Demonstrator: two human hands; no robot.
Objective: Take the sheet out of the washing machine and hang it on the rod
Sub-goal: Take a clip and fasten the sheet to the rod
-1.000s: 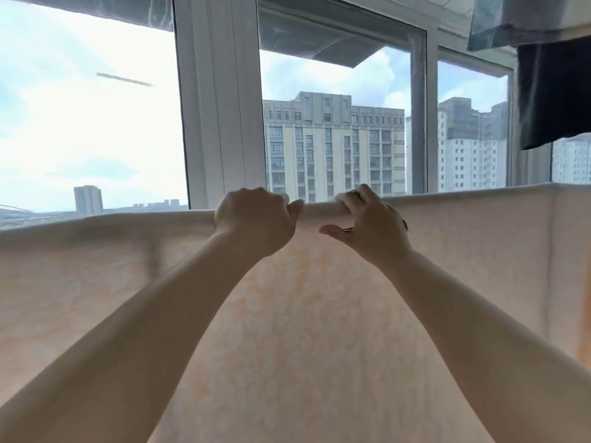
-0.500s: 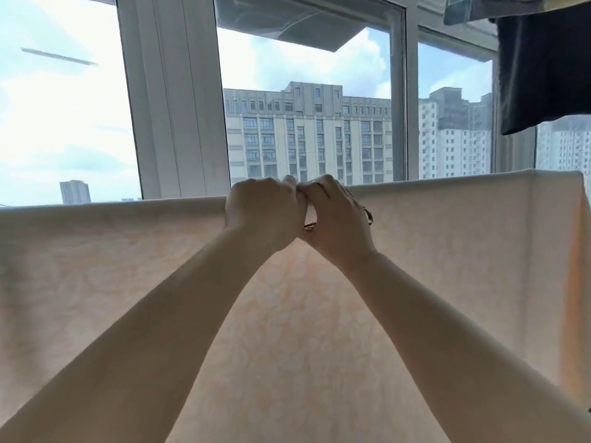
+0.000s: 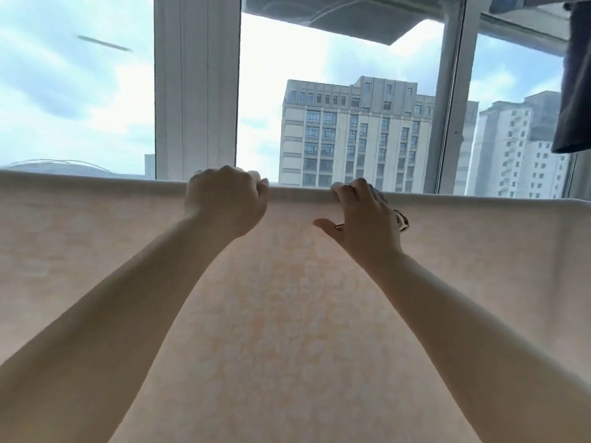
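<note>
Draped already over the rod, hidden under its top fold: sheet, thin, limp, light-passing, likely easy to slide. Left hand clenched round the fold at 11 o'clock, right hand hooked over it at 1 o'clock, thumb loose. Best gripped along that fold; free room sideways toward 9, dark garment crowding 2 o'clock.

Both arms reach up, left hand fisted, right hand with fingers hooked.
</note>
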